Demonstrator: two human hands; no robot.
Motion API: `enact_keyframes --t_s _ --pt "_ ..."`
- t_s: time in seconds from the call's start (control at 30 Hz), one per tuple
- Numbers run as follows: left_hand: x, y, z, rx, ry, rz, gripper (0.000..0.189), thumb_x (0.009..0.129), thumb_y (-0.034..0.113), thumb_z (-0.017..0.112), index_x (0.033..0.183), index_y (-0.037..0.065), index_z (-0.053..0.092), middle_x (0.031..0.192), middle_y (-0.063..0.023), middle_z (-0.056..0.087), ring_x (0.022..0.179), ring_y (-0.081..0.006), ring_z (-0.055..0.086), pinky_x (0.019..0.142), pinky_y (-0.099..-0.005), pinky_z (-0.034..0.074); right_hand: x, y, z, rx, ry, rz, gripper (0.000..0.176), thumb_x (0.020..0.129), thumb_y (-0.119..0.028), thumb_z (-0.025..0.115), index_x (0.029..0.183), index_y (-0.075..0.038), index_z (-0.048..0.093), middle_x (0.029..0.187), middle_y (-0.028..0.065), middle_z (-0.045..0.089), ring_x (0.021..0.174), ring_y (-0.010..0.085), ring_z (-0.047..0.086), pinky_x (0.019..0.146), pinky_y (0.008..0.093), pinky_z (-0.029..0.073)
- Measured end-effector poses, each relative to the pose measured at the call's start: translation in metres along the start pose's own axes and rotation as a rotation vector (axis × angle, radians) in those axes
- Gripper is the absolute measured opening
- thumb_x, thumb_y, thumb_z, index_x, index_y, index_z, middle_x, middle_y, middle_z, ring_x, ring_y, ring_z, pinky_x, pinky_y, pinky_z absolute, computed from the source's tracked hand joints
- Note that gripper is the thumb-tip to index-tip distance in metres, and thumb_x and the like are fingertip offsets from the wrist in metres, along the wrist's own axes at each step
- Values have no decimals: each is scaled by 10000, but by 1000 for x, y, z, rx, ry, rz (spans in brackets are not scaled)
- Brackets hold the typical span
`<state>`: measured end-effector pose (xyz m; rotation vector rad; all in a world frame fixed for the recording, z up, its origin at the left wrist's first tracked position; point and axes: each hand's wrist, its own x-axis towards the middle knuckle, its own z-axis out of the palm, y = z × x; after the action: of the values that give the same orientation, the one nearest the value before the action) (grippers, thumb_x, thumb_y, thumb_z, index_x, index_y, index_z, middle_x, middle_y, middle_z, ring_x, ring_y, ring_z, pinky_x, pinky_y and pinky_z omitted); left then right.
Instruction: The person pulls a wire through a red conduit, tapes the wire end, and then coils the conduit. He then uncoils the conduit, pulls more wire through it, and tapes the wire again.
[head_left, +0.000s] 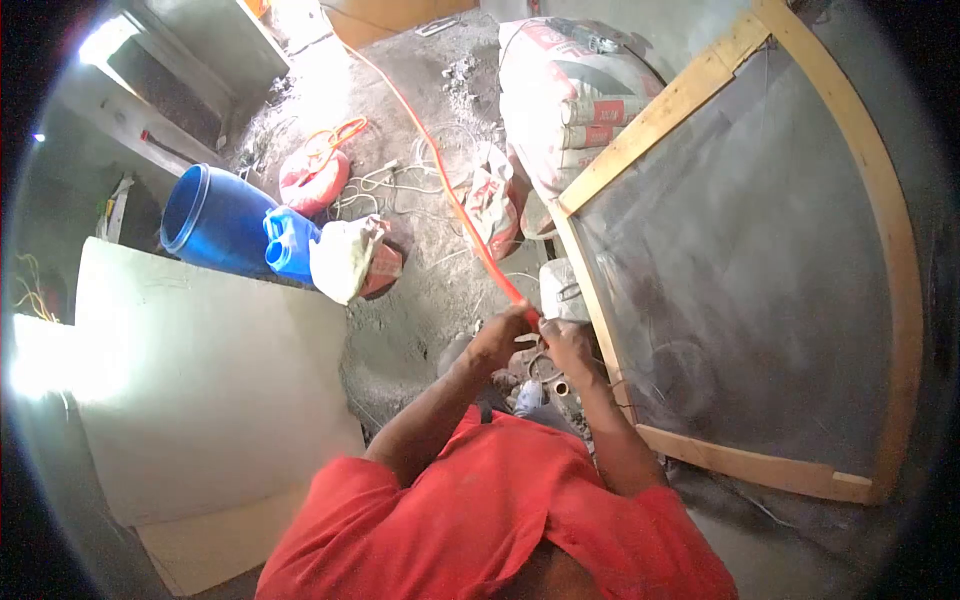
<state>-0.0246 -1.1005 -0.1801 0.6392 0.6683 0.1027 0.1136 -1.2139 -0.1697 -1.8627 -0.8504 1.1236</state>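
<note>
An orange hose runs from the far end of the room down to my hands in front of my waist. My left hand is closed around it near its close end. Right beside it, my right hand pinches the same stretch, with the thumb against the hose. The fingertips partly hide the hose's end. Just below the hands are a thin ring-shaped loop and a short pipe end.
A wood-framed mesh screen leans at right, beside stacked cement bags. At left are a blue barrel, a blue jerrycan, a white sack and a pale board. Loose cables lie on the dusty floor.
</note>
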Motion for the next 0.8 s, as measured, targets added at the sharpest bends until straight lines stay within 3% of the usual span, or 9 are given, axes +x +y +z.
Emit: enact_keyframes --t_s 0.17,0.27,0.4,0.43,0.47,0.6,0.67,0.73,0.8 --pt "15 61 -88 -531 222 275 452 927 481 616 1054 63 500 947 -106 612 912 -316 622 841 -472 510 2 -49 29 -128 -188 5 469 973 -439 493 900 0 643 656 106 615 584 232 596 602 385 482" --pt "20 100 -155 -615 282 407 365 975 459 555 991 97 509 731 17 509 587 -148 485 594 -353 434 25 -54 56 -124 -334 -22 471 972 -448 497 915 -3 640 678 98 624 596 225 603 616 378 491" --pt "19 158 -208 -537 482 405 353 987 464 529 972 112 524 715 27 479 541 -119 439 521 -322 392 78 -112 99 -208 -373 9 413 982 -389 480 924 -14 645 712 140 651 675 275 662 665 413 506" --pt "19 173 -229 -534 455 429 342 989 451 529 965 110 526 729 9 494 561 -131 466 531 -330 410 98 -117 114 -347 -373 -325 387 981 -351 471 932 -6 640 714 172 647 694 297 678 634 420 510" --pt "22 192 -253 -536 424 454 332 991 437 529 957 107 528 744 -8 509 581 -143 493 541 -339 429 123 -123 126 -365 -360 -320 387 981 -351 471 932 -6 640 714 172 647 694 297 678 634 420 510" --pt "-4 264 -347 464 921 574 476 927 218 616 1285 -72 495 1040 -166 621 978 -268 606 909 -388 486 194 -184 179 -305 -291 -206 362 973 -304 477 905 13 637 703 197 636 594 309 659 546 429 500" --pt "-26 303 -354 785 648 602 471 900 175 616 1306 -39 507 1224 -203 596 1169 -291 568 1020 -367 442 225 -251 197 -281 -319 -1 315 945 -303 518 918 -15 641 828 204 671 785 403 655 692 474 501" --pt "-76 365 -296 1293 440 928 491 819 70 583 1308 40 543 1224 -140 614 1209 -264 552 1074 -441 375 263 -245 218 -419 -408 -205 322 934 -306 539 910 3 630 815 233 658 796 430 644 703 489 492" --pt "-84 383 -287 1495 265 773 500 793 43 587 1292 60 553 1352 -160 539 1346 -325 437 1179 -499 208 285 -318 230 -606 -401 -221 386 958 -326 510 977 39 635 783 264 642 756 430 663 684 489 500"
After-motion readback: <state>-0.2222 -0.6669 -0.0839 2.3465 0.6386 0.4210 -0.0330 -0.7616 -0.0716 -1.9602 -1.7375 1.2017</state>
